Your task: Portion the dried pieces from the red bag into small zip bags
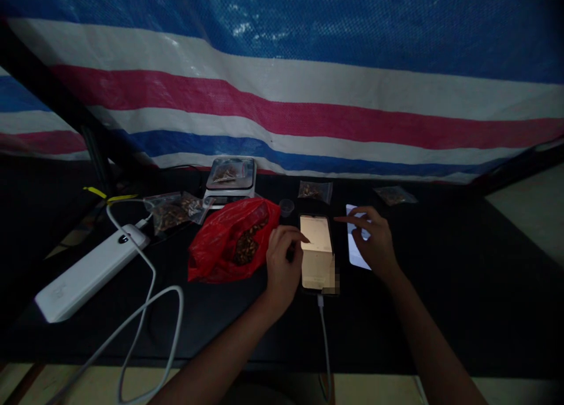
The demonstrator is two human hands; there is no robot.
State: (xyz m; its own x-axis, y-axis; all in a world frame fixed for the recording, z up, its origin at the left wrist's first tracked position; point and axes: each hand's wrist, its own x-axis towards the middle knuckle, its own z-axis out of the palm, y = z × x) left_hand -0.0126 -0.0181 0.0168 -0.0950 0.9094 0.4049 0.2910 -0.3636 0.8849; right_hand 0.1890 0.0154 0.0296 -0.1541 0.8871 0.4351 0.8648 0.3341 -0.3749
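Two smartphones lie side by side on the black table. The nearer-to-centre phone (pixel 316 264) has a warm yellowish lit screen and a white cable plugged into its bottom end. My left hand (pixel 282 264) is at its left edge, index finger stretched over the screen and the other fingers loosely curled, with nothing visible in it. Over the second phone (pixel 359 255), whose screen glows bluish white, is my right hand (pixel 376 240). Its index finger points left and the thumb stands apart, holding nothing. That hand partly covers the phone. I cannot tell whether either fingertip touches glass.
Left of my left hand sits an open red plastic bag (pixel 215 240) of brown bits. Behind it, a kitchen scale (pixel 230 184) bears a small filled bag. More filled clear bags (pixel 315 191), a small clear cup (pixel 286 207), a white power bank (pixel 90 273) and looping cable (pixel 178 317) lie around.
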